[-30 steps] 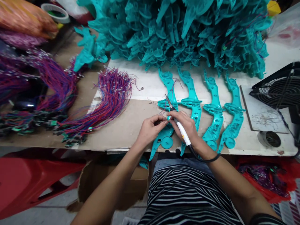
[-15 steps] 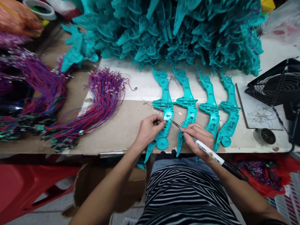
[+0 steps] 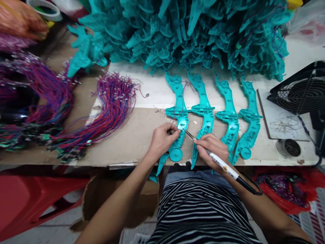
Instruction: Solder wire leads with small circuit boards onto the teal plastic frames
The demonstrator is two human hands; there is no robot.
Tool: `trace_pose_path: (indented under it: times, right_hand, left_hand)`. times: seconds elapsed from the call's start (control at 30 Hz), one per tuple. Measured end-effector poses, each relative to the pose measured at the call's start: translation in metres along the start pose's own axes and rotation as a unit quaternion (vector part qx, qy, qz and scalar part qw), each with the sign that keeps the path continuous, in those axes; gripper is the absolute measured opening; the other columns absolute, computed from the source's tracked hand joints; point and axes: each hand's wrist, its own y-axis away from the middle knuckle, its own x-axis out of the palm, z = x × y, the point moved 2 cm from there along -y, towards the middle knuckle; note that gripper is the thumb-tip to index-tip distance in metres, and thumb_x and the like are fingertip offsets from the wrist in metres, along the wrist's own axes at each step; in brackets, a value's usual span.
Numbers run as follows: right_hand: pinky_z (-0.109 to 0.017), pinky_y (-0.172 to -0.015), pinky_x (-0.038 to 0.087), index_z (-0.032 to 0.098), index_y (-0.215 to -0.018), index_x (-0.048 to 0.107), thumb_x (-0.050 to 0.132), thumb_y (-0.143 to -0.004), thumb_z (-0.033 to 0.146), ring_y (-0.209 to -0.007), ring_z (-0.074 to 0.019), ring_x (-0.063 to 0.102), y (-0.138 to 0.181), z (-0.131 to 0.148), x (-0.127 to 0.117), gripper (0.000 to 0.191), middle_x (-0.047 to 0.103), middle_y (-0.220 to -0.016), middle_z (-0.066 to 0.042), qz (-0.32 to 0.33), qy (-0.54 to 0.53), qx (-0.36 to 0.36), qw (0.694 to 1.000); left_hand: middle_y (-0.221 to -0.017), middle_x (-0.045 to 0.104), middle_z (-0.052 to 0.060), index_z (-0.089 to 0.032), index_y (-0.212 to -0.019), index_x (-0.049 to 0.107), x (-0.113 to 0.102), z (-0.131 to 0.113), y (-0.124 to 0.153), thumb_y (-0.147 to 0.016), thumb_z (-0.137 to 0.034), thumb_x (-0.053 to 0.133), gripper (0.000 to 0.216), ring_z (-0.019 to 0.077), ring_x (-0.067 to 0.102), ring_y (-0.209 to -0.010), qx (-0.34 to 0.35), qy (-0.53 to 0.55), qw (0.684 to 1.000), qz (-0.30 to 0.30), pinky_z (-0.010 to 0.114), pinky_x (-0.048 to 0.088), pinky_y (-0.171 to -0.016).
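My right hand (image 3: 213, 149) grips a soldering iron (image 3: 223, 166) with a white and black handle, held like a pen. Its tip meets the nearest turquoise plastic part (image 3: 182, 122), just right of my left fingertips. My left hand (image 3: 164, 138) is closed in a pinch over the same part; what sits between thumb and finger is small, dark and mostly hidden. Thin red and purple wires (image 3: 183, 94) trail over this part toward the left fingers. To the right lie a second turquoise part (image 3: 202, 98) and two more like it, side by side.
A large heap of turquoise parts (image 3: 177, 37) fills the back of the table. Bundles of red-blue wires (image 3: 114, 105) lie at left. On the right are a black fan (image 3: 299, 91), a flat board (image 3: 281, 118) and a small round tin (image 3: 288, 147). A red stool (image 3: 30, 203) stands lower left.
The soldering iron and my right hand have shifted slightly left, its tip now nearer the left fingertips. My left hand stays almost where it was.
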Motion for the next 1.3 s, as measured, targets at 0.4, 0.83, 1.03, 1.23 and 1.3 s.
trace_pose_path:
  times: [0.4, 0.83, 1.03, 1.23, 1.3]
  right_hand:
    - [-0.031, -0.067, 0.055, 0.020, -0.101, 0.070, 0.059, -0.086, 0.008, -0.074, -0.0153, 0.063, 0.002, 0.001, -0.003, 0.022, 0.067, -0.076, -0.004, -0.011, -0.004, 0.030, 0.999]
    - [-0.032, -0.069, 0.056, 0.020, -0.099, 0.072, 0.060, -0.087, 0.011, -0.075, -0.0162, 0.066, -0.003, 0.005, -0.014, 0.020, 0.070, -0.077, -0.005, -0.025, 0.010, 0.064, 0.998]
    - [-0.035, -0.071, 0.057, 0.024, -0.100, 0.074, 0.060, -0.088, 0.016, -0.076, -0.0179, 0.068, -0.002, -0.003, -0.033, 0.020, 0.073, -0.081, -0.004, -0.055, 0.047, 0.092, 0.993]
    - [-0.032, -0.073, 0.060, 0.025, -0.119, 0.068, 0.061, -0.092, 0.026, -0.078, -0.0181, 0.072, 0.006, -0.027, -0.042, 0.028, 0.077, -0.094, -0.005, -0.025, 0.098, 0.095, 0.990]
    - [-0.032, -0.077, 0.059, 0.025, -0.120, 0.068, 0.062, -0.091, 0.025, -0.083, -0.0185, 0.073, 0.007, -0.033, -0.041, 0.030, 0.077, -0.096, -0.006, -0.001, 0.118, 0.079, 0.990]
  left_hand:
    - [-0.057, 0.057, -0.002, -0.016, -0.065, 0.066, 0.001, 0.000, 0.000, -0.067, -0.025, 0.066, 0.009, 0.0107, 0.047, -0.054, 0.005, -0.001, 1.000, 0.000, 0.024, 0.036, -0.053]
    - [-0.058, 0.055, -0.001, -0.017, -0.066, 0.064, 0.001, 0.001, 0.000, -0.066, -0.031, 0.064, 0.014, 0.0120, 0.047, -0.056, 0.010, -0.001, 1.000, -0.003, 0.025, 0.036, -0.053]
    - [-0.057, 0.053, -0.002, -0.017, -0.066, 0.063, 0.002, -0.001, 0.001, -0.065, -0.030, 0.063, 0.013, 0.0123, 0.046, -0.056, 0.013, -0.007, 1.000, 0.004, 0.025, 0.036, -0.054]
    - [-0.059, 0.057, -0.002, -0.018, -0.065, 0.063, -0.009, 0.003, 0.000, -0.066, -0.025, 0.062, 0.008, 0.0116, 0.048, -0.056, 0.032, -0.026, 0.999, -0.031, 0.024, 0.038, -0.055]
    - [-0.058, 0.057, -0.002, -0.017, -0.064, 0.064, -0.014, 0.004, 0.002, -0.067, -0.025, 0.063, 0.008, 0.0116, 0.048, -0.055, 0.029, -0.024, 0.999, -0.032, 0.023, 0.038, -0.054]
